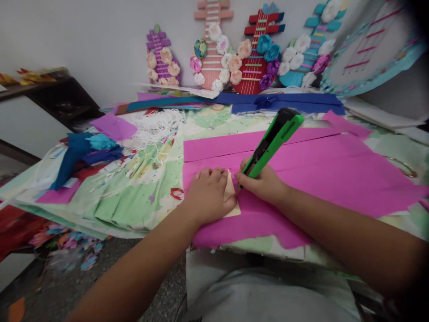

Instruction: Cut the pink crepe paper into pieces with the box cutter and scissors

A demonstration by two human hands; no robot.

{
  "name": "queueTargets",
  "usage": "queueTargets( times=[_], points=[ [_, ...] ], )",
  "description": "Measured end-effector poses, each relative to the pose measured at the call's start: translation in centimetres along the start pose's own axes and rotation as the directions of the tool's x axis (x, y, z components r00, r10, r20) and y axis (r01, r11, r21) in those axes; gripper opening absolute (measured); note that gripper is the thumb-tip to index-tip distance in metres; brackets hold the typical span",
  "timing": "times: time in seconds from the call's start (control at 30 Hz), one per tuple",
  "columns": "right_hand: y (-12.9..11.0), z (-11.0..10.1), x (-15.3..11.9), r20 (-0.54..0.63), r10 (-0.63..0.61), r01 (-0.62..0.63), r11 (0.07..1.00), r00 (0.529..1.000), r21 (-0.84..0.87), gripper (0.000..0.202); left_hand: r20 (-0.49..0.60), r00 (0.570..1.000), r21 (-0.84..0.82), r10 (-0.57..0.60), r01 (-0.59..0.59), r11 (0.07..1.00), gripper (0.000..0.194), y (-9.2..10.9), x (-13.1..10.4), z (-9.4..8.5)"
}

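On the pink sheet (pixel 335 165), toward its left end, a cream piece (pixel 229 190) lies beneath the fingers of the left hand (pixel 208 194), and a green-and-black cutter (pixel 273 144) is gripped by the right hand (pixel 264 182), just beside that piece. The left hand rests palm down, unclenched, thumb apart; the right holds the cutter slanted, tip-down over the sheet. The sheet is bright, with a ragged near edge.

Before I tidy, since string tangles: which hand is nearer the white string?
Left: the left hand, on the cream card, is right of the white string; the right hand, holding the green cutter, is farther right.
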State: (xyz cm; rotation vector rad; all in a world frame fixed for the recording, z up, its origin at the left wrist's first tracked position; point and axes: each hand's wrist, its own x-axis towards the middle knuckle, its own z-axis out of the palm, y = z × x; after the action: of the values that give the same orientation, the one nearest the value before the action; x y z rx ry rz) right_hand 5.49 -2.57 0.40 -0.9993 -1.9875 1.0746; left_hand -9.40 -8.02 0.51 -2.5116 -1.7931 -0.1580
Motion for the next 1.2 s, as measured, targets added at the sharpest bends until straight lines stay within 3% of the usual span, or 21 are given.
queueTargets(
  times=[0.43, 0.73, 1.0, 1.2],
  points=[
    [0.1, 0.2, -0.3, 0.019, -0.054, 0.056, 0.996, 0.998, -0.072, 0.016, 0.007, 1.000, -0.017, -0.002, 0.002, 1.000, 0.054, -0.1, -0.1, -0.1],
    [0.1, 0.2, -0.7, 0.088, -0.173, 0.185, 0.970, 0.981, -0.158, 0.015, 0.004, 1.000, -0.019, -0.011, 0.011, 1.000, 0.052, -0.1, 0.0, 0.0],
    [-0.3, -0.2, -0.2, -0.015, -0.018, 0.018, 1.000, 1.000, -0.007, 0.021, 0.003, 1.000, -0.001, -0.007, 0.007, 1.000, 0.052, 0.0, 0.0, -0.1],
    [-2.2, -0.9, -0.5, 0.046, 0.047, -0.044, 0.997, 0.998, -0.061, 0.022, 0.005, 1.000, -0.003, 0.001, -0.001, 1.000, 0.051, -0.1, 0.0, 0.1]
  ],
)
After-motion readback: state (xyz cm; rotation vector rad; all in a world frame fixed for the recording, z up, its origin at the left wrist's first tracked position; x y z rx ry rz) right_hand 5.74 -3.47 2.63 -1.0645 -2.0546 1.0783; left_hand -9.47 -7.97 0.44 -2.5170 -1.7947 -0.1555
